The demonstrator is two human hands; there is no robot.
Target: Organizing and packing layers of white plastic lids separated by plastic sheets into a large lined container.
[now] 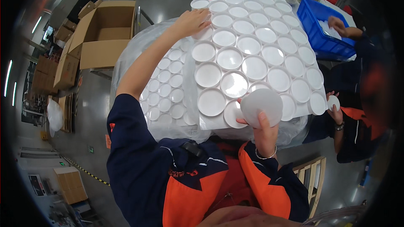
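Observation:
Shallow round white plastic dishes [255,67] with low rims lie in close rows on a white sheet [207,122]. My left arm stretches to the far left edge of these rows. There my left hand [192,22] bends its fingers down around a dish, which the hand mostly hides. Close to me, over the front row, my right hand [266,136] grips a flat, frosted white disc [261,107] by its edge. My thumb lies on the disc's near side. Whether it is one disc or several stacked cannot be made out.
Smaller white round pieces [164,89] lie under clear plastic film [190,88] on the left. An open cardboard box [107,29] stands beyond. At right, a co-worker's hand [338,27] reaches into a blue crate [307,21]; another hand [336,113] holds a white disc. A wooden pallet [313,176] lies below.

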